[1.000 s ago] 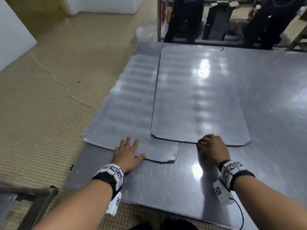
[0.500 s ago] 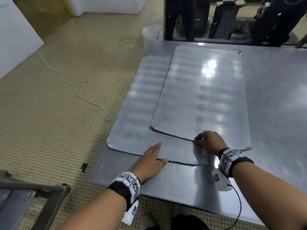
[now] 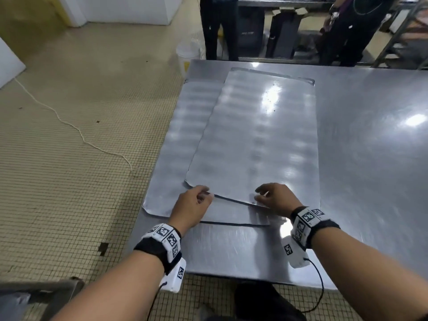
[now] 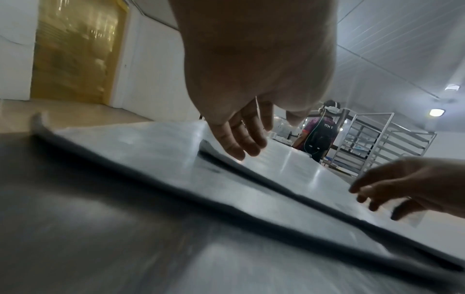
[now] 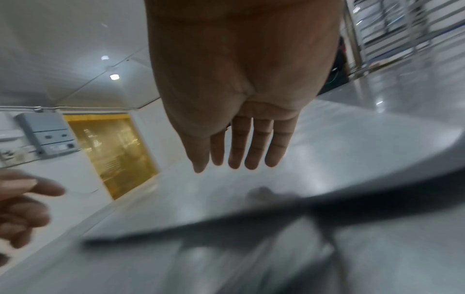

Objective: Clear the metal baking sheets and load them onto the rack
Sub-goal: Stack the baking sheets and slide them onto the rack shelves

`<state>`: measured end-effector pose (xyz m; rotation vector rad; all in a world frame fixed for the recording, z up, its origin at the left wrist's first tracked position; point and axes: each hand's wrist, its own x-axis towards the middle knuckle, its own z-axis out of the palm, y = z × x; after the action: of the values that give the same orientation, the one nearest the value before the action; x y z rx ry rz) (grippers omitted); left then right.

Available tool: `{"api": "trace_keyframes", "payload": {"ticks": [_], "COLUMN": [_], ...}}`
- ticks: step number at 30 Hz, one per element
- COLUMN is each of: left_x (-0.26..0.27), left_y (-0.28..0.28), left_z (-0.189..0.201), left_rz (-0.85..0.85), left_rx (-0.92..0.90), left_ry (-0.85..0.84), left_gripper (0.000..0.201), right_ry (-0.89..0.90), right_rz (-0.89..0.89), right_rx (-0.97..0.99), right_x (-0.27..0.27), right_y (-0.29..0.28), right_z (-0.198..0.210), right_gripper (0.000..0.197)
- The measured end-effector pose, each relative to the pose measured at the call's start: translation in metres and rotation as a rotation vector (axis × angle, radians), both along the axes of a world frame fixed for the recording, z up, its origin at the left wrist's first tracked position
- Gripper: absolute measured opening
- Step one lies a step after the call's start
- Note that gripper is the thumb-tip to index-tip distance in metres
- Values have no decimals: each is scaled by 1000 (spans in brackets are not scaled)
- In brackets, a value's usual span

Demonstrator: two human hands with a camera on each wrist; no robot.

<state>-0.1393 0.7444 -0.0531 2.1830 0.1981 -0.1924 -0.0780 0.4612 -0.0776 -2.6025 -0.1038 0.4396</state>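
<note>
Two flat metal baking sheets lie overlapped on the steel table (image 3: 370,158). The upper sheet (image 3: 259,140) covers the right part of the lower sheet (image 3: 185,135). The upper sheet's near edge stands slightly off the lower one, with a dark gap beneath. My left hand (image 3: 196,200) hovers at that edge near its left corner, fingers loosely bent and holding nothing (image 4: 239,139). My right hand (image 3: 271,196) is over the near right part of the upper sheet (image 5: 276,159). Its fingers (image 5: 236,149) are straight and spread just above the metal.
People stand beyond the table's far edge (image 3: 218,26). A white bucket (image 3: 187,54) sits on the tiled floor by the far left corner. A white cord (image 3: 69,126) trails across the floor. A tall metal rack (image 4: 382,143) stands beyond the table. A metal frame (image 3: 46,295) is at bottom left.
The lower sheet has slid right, further under the upper one. My left hand left the lower sheet and came to the upper sheet's near edge. My right hand's curled fingers have straightened.
</note>
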Motion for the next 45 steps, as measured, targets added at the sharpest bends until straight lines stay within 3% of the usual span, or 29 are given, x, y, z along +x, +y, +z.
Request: {"api": "trace_keyframes", "payload": {"ticks": [4,9,13,16,19,23,27,32,40,45], "left_x": [46,119,166,203,233,256,262,254,218,193], "left_y": [7,19,26,27,20,8,10,29,78,113], "left_z": [11,-4,-17,-24,-31,-39,-48,-41,-34,-44], "left_rz": [18,-15,26,58,63,122,200,213,218,275], "left_rx": [44,222,325,336,283,206,106,33,327,322], "left_ry": [-47,143,259,267,262,282,300,277,271,313], "left_gripper": [36,68,78,80,72,64,87,90,79,71], "right_ry": [-41,-24,-1,-16,-19,-2,-24,-17,45,38], "right_rz": [-168,-375,-468,-509,-502,-527,-526,-510,-420,-335], "right_rx": [-5,-42,-120,-108,-38,-17,33,131,169,138], "right_x": [23,60,92,117,140,159,161,164,173,174], "right_y": [-50,-111,-148,-163,-174,-181,-180,-161,-116,-82], "right_z": [11,1,-18,-27,-35,-42,-43,-38,-33,-33], "right_gripper": [35,56,77,69,49,50,48,50,44,48]}}
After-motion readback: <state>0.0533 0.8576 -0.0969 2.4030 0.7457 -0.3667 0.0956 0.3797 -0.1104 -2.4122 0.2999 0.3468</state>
